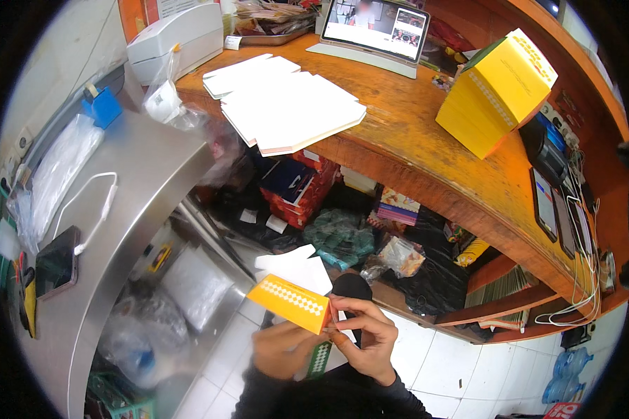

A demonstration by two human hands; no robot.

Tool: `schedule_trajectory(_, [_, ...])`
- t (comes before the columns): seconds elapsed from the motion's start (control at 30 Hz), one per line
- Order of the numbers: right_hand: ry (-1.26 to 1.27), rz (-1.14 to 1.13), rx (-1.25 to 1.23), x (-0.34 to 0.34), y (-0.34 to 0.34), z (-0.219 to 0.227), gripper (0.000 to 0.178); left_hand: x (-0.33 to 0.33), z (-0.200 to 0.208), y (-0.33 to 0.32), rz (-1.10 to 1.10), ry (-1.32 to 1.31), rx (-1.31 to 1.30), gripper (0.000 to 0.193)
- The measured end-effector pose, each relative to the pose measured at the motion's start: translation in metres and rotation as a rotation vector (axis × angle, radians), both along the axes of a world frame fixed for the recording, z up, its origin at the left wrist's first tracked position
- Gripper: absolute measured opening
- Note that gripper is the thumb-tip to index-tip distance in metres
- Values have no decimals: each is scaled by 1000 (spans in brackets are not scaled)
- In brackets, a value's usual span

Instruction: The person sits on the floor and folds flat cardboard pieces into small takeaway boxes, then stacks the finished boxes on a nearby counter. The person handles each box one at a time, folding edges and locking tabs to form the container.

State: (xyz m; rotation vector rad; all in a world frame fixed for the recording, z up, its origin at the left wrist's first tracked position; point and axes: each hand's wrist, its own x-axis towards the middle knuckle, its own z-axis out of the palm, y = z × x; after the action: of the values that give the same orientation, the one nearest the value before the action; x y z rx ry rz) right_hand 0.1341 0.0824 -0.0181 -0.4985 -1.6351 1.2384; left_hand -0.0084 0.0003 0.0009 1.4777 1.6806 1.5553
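A partly folded cardboard box [288,302], yellow with a row of white diamonds, is between my hands in front of my body. Its white flaps [297,267] stand up at the far side, and a green panel with a pale pattern [319,359] shows below. My right hand [365,340] is closed on the box's right end, fingertips and thumb pinching the edge there. Under the yellow panel is my left hand [281,349], smeared by motion; the box hides its fingers, so its grip cannot be made out.
On the wooden desk [398,105] lie stacks of flat white card blanks [293,112]. A yellow box shape [496,91] stands at its right, near a tablet [374,31] and a white printer [178,45]. The steel counter [136,167] at left holds a phone [57,262].
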Motion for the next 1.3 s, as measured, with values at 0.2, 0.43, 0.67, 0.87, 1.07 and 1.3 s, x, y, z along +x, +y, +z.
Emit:
schedule_trajectory(0.2, [-18,7,96,-1,-3,3,16,-13,-10,-7,-72,-223,-17,24])
schedule_trajectory(0.43, [-83,68,216,-9,-18,9,30,-11,-25,-12,98,-423,55,31])
schedule_trajectory(0.67, [-251,181,202,-1,-17,9,35,-5,-12,-12,103,-224,10,23])
schedule_trajectory(0.87, [122,250,-466,-6,-5,-19,43,4,-5,-4,99,173,75,19])
schedule_trajectory(1.07, [511,429,-1115,5,-7,-42,57,2,-10,1,41,211,126,47])
schedule_trajectory(1.3, [273,612,-946,15,-24,-16,97,-14,-31,3,90,-476,34,77])
